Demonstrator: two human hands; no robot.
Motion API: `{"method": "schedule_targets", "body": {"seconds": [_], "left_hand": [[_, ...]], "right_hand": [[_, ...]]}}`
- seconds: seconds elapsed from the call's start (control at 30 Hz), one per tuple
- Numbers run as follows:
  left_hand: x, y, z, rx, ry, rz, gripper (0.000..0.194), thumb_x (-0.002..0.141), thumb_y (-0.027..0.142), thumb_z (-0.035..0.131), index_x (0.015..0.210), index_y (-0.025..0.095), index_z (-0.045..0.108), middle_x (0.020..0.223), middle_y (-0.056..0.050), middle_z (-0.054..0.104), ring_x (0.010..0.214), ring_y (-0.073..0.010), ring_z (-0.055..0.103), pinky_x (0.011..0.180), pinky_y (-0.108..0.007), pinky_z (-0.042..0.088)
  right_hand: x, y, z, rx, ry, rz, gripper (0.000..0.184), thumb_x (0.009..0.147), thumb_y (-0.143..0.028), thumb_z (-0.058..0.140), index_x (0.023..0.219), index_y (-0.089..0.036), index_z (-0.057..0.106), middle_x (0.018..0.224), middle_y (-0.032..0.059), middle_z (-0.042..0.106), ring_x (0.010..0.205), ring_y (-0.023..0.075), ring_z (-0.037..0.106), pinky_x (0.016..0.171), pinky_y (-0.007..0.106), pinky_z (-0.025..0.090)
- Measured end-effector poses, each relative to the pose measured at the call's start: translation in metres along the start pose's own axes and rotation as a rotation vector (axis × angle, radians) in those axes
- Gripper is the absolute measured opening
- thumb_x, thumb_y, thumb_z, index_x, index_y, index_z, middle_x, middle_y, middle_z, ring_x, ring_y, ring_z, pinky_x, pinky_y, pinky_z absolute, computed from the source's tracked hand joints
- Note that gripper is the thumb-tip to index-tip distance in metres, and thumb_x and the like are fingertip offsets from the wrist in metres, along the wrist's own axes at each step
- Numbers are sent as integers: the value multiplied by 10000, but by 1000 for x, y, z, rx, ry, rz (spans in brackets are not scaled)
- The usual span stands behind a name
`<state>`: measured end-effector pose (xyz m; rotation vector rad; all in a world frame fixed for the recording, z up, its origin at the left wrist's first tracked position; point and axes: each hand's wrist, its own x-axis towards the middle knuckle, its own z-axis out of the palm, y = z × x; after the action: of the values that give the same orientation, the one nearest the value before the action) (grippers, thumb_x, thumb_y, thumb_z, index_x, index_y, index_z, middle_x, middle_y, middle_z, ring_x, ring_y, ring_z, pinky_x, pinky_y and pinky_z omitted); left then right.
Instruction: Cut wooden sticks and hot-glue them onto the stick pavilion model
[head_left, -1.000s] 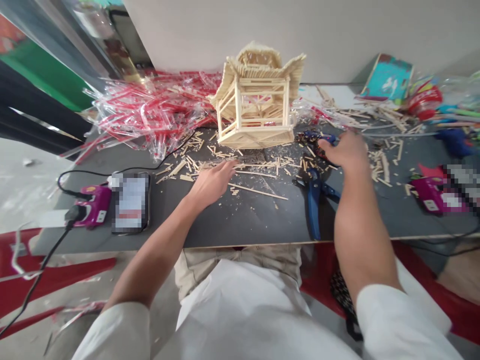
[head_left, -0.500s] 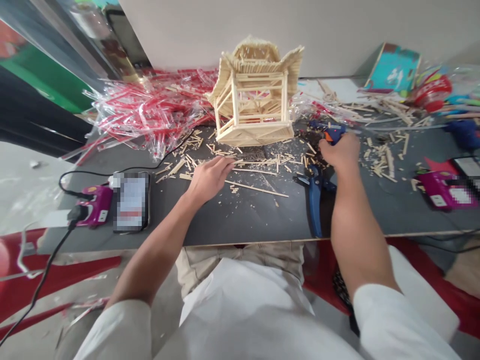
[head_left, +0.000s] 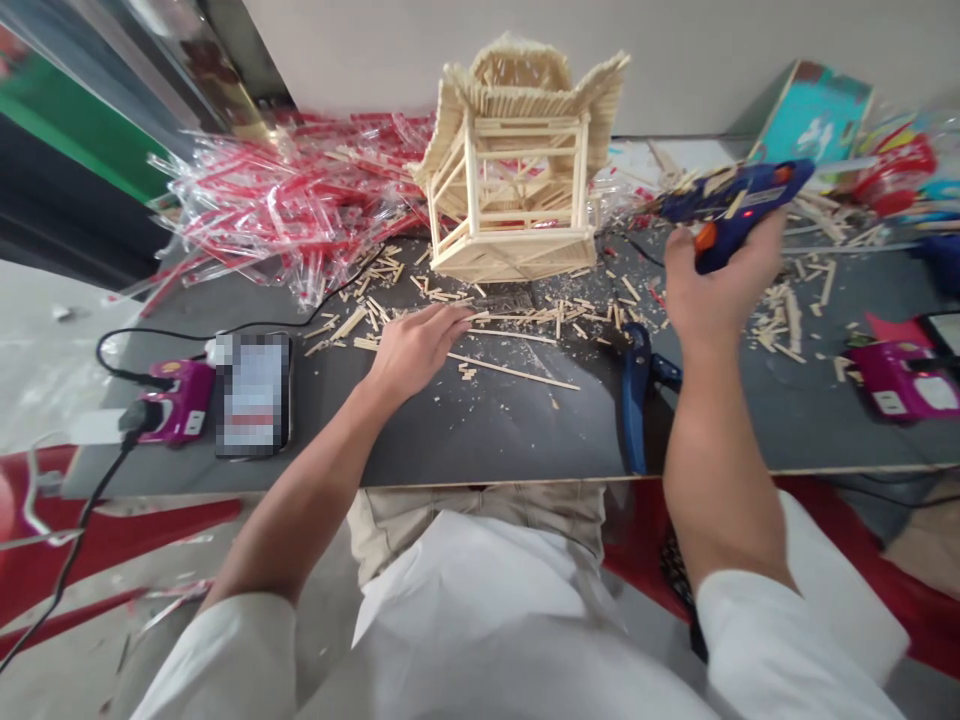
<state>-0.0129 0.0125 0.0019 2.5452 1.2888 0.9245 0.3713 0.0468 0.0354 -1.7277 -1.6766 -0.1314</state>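
Observation:
My right hand (head_left: 724, 275) is wrapped round the handle of a blue hot glue gun (head_left: 739, 205) with an orange trigger, raised above the table with its nozzle pointing left. Scraps of stick cling to the gun, and a small red light glows on it. My left hand (head_left: 420, 345) rests on the table, fingers together, pinching a thin wooden stick (head_left: 517, 337) among others. Behind the hands stands a small house model (head_left: 517, 180) built of sticks, with a flared roof. Blue-handled cutters (head_left: 636, 400) lie near the right forearm.
A heap of red and clear plastic wrappers (head_left: 300, 210) lies at back left. A phone (head_left: 253, 395) and a purple power adapter (head_left: 180, 400) with cables sit at left. Another purple adapter (head_left: 900, 380) is at right. Stick offcuts (head_left: 787, 320) litter the dark tabletop (head_left: 480, 440).
My right hand has lifted the glue gun off the table, up and to the right. The left hand stays at nearly the same spot. The view has shifted slightly.

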Motion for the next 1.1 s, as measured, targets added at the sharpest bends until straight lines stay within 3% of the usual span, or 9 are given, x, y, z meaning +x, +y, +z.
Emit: {"method": "schedule_targets", "body": {"seconds": [0.03, 0.1, 0.3, 0.57, 1.1], "left_hand": [[0, 0, 0, 1, -1, 1, 351, 1136, 391, 466, 1236, 201, 744, 1078, -62, 804, 964, -178, 767, 791, -259, 536], [-1, -1, 0, 8, -3, 8, 361, 1138, 397, 456, 1235, 207, 747, 1070, -66, 802, 962, -180, 766, 792, -264, 540], [-1, 4, -2, 13, 39, 62, 332, 1130, 377, 493, 1221, 207, 762, 1000, -64, 792, 900, -168, 764, 760, -266, 544], [0, 9, -5, 67, 83, 120, 313, 1120, 373, 523, 1204, 220, 782, 969, -59, 792, 857, -160, 760, 711, -259, 536], [-1, 12, -8, 90, 40, 96, 339, 1128, 402, 500, 1205, 235, 785, 960, -58, 792, 860, -166, 758, 712, -270, 524]], "right_hand": [[-4, -11, -1, -17, 110, 8, 483, 986, -420, 461, 1370, -129, 470, 1262, 257, 693, 1141, 278, 671, 918, 382, 516], [-13, -31, -2, -31, 128, -5, 508, 948, -417, 517, 1369, -134, 509, 1210, 227, 720, 1050, 279, 708, 895, 386, 545], [-28, -61, -7, -142, -103, -37, 531, 881, -448, 606, 1349, -197, 588, 1053, 154, 718, 1052, 363, 723, 979, 520, 563], [-32, -65, 5, -100, -239, -158, 401, 922, -408, 596, 1278, -226, 629, 1070, 147, 705, 1126, 377, 707, 987, 531, 578], [-32, -65, 6, -91, -268, -177, 414, 941, -387, 579, 1311, -205, 625, 1112, 154, 722, 1106, 363, 715, 944, 500, 583]]}}
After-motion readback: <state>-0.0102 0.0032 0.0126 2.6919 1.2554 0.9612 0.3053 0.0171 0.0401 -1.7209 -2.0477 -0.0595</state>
